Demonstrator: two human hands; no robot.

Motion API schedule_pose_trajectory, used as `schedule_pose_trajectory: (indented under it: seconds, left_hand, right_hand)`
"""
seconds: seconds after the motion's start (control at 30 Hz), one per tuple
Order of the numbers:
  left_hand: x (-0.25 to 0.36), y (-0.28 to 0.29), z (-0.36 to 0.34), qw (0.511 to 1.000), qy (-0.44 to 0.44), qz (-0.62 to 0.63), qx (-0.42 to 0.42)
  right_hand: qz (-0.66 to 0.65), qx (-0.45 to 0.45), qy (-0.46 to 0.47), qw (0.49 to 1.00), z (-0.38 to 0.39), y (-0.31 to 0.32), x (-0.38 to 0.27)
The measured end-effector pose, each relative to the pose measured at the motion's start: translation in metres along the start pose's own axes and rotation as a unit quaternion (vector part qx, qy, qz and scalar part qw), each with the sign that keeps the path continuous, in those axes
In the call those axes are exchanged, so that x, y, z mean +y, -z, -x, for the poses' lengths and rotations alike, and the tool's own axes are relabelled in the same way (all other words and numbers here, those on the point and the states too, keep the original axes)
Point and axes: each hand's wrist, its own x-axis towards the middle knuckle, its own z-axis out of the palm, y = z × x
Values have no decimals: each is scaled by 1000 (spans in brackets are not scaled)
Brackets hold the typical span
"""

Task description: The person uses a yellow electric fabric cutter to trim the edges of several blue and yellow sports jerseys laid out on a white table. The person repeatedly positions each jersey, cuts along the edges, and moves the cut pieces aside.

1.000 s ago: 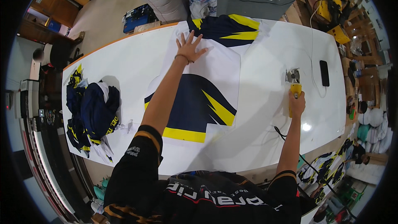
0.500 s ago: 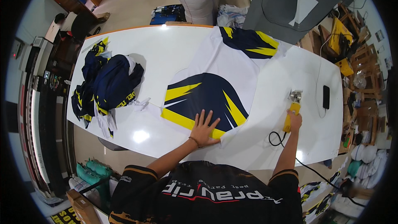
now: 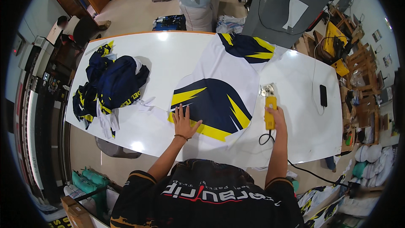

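Head view: two hands (image 3: 184, 126) (image 3: 276, 117) — one grips one cutter (image 3: 270, 103).

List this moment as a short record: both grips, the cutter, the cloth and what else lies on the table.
Left grip: spread open, on near edge of cloth
Right grip: closed around yellow cutter
Cutter: metal disc at far end
Cloth: navy, yellow, white; laid out on table
Pile: crumpled, left of cloth
Phone: black, right of cutter

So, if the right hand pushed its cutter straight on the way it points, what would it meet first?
Probably the far navy-and-yellow end of the cloth, ahead of the yellow cutter in the right hand, though the white edge alongside might come first.
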Motion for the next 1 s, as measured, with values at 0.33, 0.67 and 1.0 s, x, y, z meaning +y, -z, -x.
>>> schedule_pose_trajectory:
  seconds: [0.33, 0.67, 1.0]
  left_hand:
    - [-27, 26, 21, 983, 84, -73, -145]
    - [3, 16, 48, 992, -43, -42, -108]
    - [81, -30, 81, 748, -316, 325, -485]
  right_hand:
    - [16, 20, -39, 999, 3, -27, 14]
    - [85, 147, -2, 985, 152, 8, 95]
    - [423, 106, 53, 899, 249, 8, 108]
